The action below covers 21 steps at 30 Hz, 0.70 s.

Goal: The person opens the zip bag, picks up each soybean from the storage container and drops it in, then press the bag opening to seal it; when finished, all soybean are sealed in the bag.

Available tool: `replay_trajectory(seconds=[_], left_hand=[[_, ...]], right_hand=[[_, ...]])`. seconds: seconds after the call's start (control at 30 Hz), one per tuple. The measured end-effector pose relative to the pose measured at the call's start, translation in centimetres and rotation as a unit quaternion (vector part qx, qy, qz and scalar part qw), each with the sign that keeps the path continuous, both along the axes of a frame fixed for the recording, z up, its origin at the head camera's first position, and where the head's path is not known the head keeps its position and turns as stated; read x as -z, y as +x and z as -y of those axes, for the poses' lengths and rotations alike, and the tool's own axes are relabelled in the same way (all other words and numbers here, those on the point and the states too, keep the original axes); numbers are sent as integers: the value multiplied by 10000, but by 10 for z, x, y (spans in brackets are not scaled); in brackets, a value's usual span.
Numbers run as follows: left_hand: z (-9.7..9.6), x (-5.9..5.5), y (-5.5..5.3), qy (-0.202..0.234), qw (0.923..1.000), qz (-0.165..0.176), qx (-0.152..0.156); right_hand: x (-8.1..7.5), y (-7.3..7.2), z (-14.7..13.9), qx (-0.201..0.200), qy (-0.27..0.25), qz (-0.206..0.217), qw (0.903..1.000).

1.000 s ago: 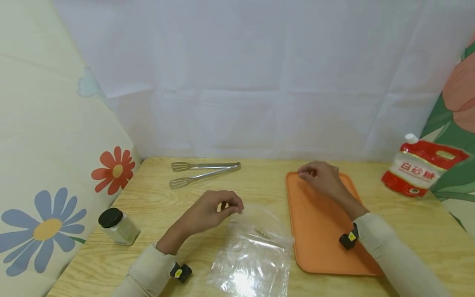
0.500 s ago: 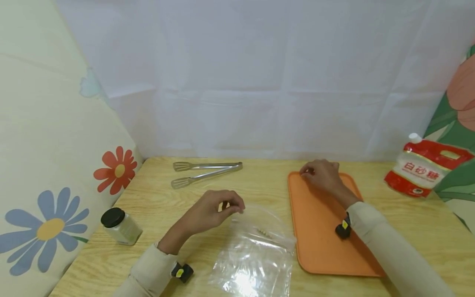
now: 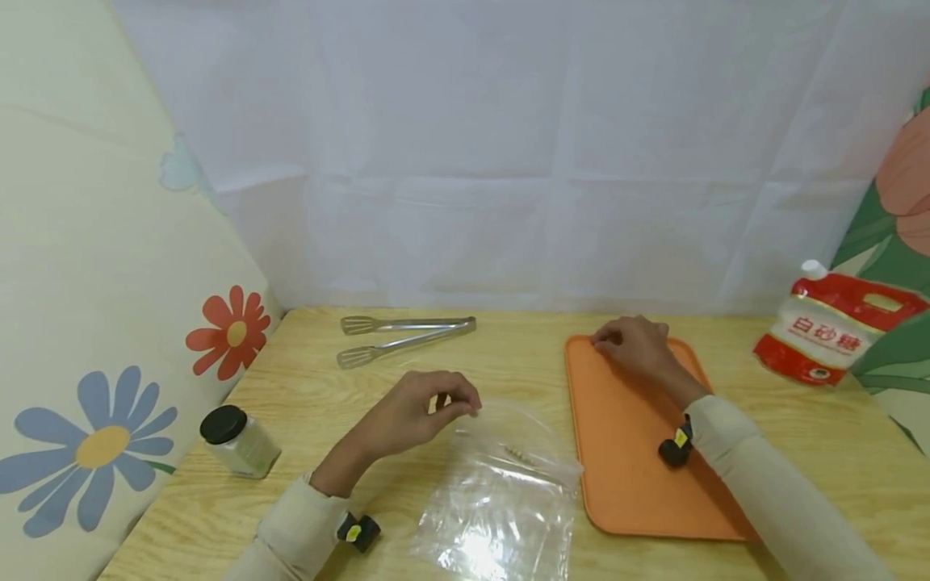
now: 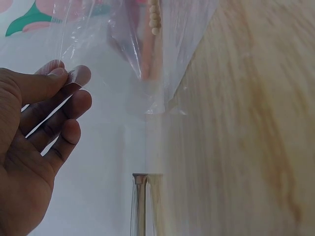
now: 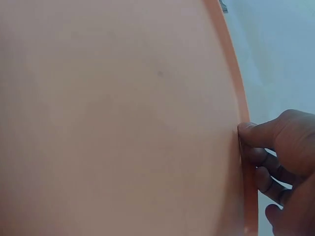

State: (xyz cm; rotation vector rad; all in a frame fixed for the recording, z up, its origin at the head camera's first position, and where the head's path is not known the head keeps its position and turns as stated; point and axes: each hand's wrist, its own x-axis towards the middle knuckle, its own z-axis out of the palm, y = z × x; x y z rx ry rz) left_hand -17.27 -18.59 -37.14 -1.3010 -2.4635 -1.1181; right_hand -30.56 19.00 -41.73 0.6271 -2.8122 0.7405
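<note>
My left hand [image 3: 407,411] pinches the upper left edge of a clear plastic zip bag [image 3: 501,516] between thumb and index finger; the other fingers are loosely curled in the left wrist view. A short row of small pale beads [image 4: 154,19] shows through the bag, near its zip line in the head view. Over at the right, an orange tray [image 3: 639,484] lies lengthwise on the table. My right hand [image 3: 635,351] holds its far rim, with the thumb on the inner side and curled fingers outside, as the right wrist view [image 5: 290,157] shows.
Metal tongs [image 3: 407,332] lie spread at the back left. A jar with a black lid [image 3: 240,442] stands at the left edge of the wooden table [image 3: 305,387]. At the far right stands a red and white spouted pouch [image 3: 835,327]. A white cloth backdrop [image 3: 450,161] borders the back.
My right hand has come down slightly and drawn in to the tray's far rim. The left hand and bag hold still; the whole head view has shifted a little.
</note>
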Motion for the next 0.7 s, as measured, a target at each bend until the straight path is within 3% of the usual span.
replay_trajectory(seconds=[0.27, 0.43, 0.5, 0.7], left_hand=[[-1, 0, 0, 10, 10000, -42, 20], [-2, 0, 1, 10, 10000, -4, -32], [-2, 1, 1, 3, 10000, 41, -88], [-2, 3, 0, 16, 9999, 139, -101]], right_hand=[[2, 1, -3, -1, -104, 149, 9998], [-4, 10, 0, -165, -688, 454, 9965], [-8, 16, 2, -321, -1097, 700, 9910], [-21, 32, 6, -838, -2087, 1523, 9624]])
